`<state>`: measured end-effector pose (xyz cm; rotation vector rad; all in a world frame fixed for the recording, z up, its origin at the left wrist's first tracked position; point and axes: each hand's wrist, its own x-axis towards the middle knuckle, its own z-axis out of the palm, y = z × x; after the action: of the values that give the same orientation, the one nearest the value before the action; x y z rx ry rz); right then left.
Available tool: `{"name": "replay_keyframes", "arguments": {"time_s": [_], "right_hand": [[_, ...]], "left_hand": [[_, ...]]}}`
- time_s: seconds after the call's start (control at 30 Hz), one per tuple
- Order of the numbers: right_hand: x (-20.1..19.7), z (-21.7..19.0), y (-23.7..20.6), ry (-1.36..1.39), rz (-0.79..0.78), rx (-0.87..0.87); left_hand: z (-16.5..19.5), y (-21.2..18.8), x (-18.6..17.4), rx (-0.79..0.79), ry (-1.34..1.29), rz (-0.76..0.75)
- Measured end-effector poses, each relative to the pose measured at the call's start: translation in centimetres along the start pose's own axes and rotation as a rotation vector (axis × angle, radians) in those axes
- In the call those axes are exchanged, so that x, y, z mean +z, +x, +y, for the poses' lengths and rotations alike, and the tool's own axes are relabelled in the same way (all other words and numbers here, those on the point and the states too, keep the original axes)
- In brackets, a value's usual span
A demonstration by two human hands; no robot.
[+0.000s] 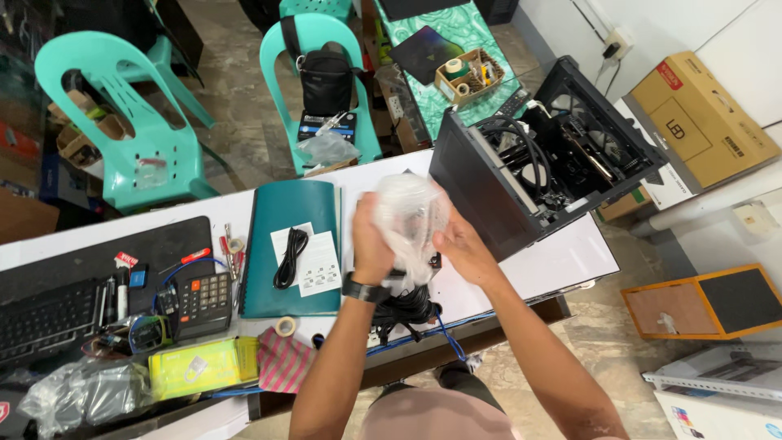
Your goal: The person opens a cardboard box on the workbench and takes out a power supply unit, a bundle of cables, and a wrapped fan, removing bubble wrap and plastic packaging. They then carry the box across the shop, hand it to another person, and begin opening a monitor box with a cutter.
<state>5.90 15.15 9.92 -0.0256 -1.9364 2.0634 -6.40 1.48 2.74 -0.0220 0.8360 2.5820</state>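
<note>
Both hands, left hand (pixel 373 244) and right hand (pixel 460 248), have their fingers closed around a clear plastic bag (pixel 410 213) (contents blurred). It is held above the white table (pixel 562 261), just beside the open computer case (pixel 533 163).

- Floor (pixel 244 114) is mottled grey-brown stone tile, kinda worn looking.
- White wall (pixel 676 24) top right, with a socket (pixel 617 41) and a plug in it.
- Two teal plastic chairs (pixel 122 122) behind a long white table (pixel 570 261).
- A green patterned table (pixel 464 33) further back.
- Lighting's bright and even, soft shadows.
</note>
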Motion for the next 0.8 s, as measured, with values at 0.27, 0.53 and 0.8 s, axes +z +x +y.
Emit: {"name": "replay_keyframes", "arguments": {"time_s": [0.27,0.53,0.8], "right_hand": [[-7.6,-2.0,-2.8,0.054,0.399,0.298],[-24.8,-4.9,-10.0,0.172,0.668,-0.205],[-48.5,0.1,-20.0,0.412,0.770,-0.102]], "left_hand": [[-4.0,-6.0,11.3,0.536,1.084,-0.655],[-12.5,-11.1,21.7,0.576,0.977,-0.544],[-35.7,-15.4,31.2,0.674,1.084,-0.765]]}}
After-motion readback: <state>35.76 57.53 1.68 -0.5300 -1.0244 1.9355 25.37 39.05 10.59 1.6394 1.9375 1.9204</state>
